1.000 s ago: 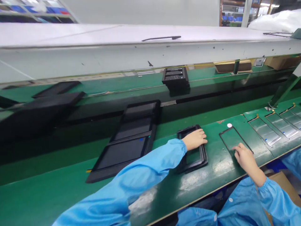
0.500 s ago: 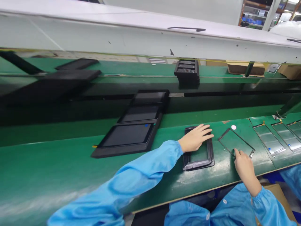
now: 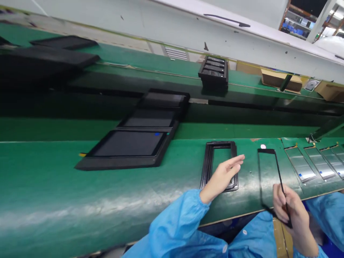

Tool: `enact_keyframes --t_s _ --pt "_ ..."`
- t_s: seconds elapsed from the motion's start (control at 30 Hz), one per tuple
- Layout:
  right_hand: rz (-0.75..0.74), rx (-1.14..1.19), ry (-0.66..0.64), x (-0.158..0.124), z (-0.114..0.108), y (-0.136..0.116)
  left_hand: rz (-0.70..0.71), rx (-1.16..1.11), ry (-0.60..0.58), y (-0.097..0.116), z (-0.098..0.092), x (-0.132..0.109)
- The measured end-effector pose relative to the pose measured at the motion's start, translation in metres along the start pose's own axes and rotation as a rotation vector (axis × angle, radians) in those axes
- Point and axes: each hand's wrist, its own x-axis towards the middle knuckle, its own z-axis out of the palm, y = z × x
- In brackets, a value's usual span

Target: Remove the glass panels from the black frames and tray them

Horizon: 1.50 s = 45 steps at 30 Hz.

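No words, numbers or brand names can be read. The only markings are small blue stickers (image 3: 300,175) on the clear panels (image 3: 299,163), at about 3 o'clock on the tabletop (image 3: 53,172), and a blue mark (image 3: 157,134) on the black tray (image 3: 129,143), at about 9 o'clock, close to the middle of the view. All are too small or blurred to show any text.

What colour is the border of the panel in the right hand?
Black on the glass panel, best in the head view.
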Motion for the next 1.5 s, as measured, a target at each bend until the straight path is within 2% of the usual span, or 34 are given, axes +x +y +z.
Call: enact_keyframes --t_s 0.1,0.17,0.3,0.4,0.47,0.53,0.57,0.63,0.67,0.7,0.73,0.77,0.87,0.9,0.97,1.0,1.07,1.17,1.23,1.27,1.33,1.37,1.43,1.5 --pt "0.055 0.324 -0.08 -0.002 0.022 0.012 -0.068 -0.157 -0.027 0.002 0.022 0.002" --pt "0.053 0.435 -0.085 -0.001 0.027 0.018 -0.085 -0.189 0.002 0.004 0.027 0.001" --pt "0.053 0.522 -0.071 0.001 0.019 0.025 -0.106 -0.144 0.01 0.006 0.018 -0.003" --pt "0.12 0.492 -0.069 0.001 0.01 0.025 -0.111 -0.088 0.013 0.008 0.01 -0.008" --pt "0.211 0.426 -0.11 0.001 0.005 0.023 0.043 0.114 0.079 0.014 0.009 -0.013" --pt "0.316 0.36 -0.183 0.001 0.003 0.02 0.355 0.487 0.067 0.024 0.012 -0.019" --pt "0.361 0.334 -0.215 0.0 0.002 0.018 0.532 0.68 -0.021 0.031 0.016 -0.022" --pt "0.425 0.299 -0.265 0.0 0.0 0.01 0.779 0.944 -0.308 0.044 0.022 -0.025" --pt "0.441 0.277 -0.274 -0.001 -0.001 0.006 0.831 1.006 -0.439 0.049 0.025 -0.026" --pt "0.435 0.25 -0.26 -0.002 -0.004 0.0 0.828 1.033 -0.509 0.053 0.026 -0.025" --pt "0.406 0.214 -0.221 -0.002 -0.007 -0.005 0.779 1.035 -0.505 0.055 0.026 -0.023" --pt "0.354 0.17 -0.158 -0.002 -0.01 -0.011 0.695 1.015 -0.443 0.056 0.025 -0.021" --pt "0.107 -0.065 0.125 0.0 -0.019 -0.019 0.342 0.814 -0.165 0.046 0.018 -0.019" --pt "0.026 -0.159 0.234 0.002 -0.02 -0.019 0.22 0.716 -0.114 0.04 0.017 -0.02" --pt "-0.079 -0.322 0.419 0.007 -0.018 -0.014 0.015 0.547 -0.121 0.028 0.015 -0.024" --pt "-0.094 -0.37 0.466 0.01 -0.016 -0.011 -0.055 0.489 -0.153 0.023 0.015 -0.027" --pt "-0.061 -0.413 0.431 0.014 -0.009 -0.002 -0.122 0.421 -0.201 0.018 0.016 -0.032" --pt "0.023 -0.492 0.226 0.013 -0.001 0.01 -0.132 0.364 -0.233 0.023 0.017 -0.035" --pt "0.03 -0.629 0.121 0.014 -0.005 0.017 -0.152 0.326 -0.278 0.031 0.016 -0.034" --pt "0.017 -0.716 0.097 0.018 -0.012 0.018 -0.167 0.309 -0.297 0.034 0.015 -0.034" --pt "-0.021 -0.911 0.149 0.035 -0.038 0.017 -0.202 0.272 -0.287 0.036 0.011 -0.033" --pt "-0.031 -0.991 0.219 0.046 -0.056 0.015 -0.219 0.252 -0.258 0.035 0.009 -0.033" --pt "-0.017 -1.15 0.444 0.069 -0.097 0.008 -0.248 0.212 -0.188 0.03 0.005 -0.033" --pt "0.049 -1.266 0.618 0.084 -0.135 0.004 -0.255 0.18 -0.112 0.023 0.001 -0.033"
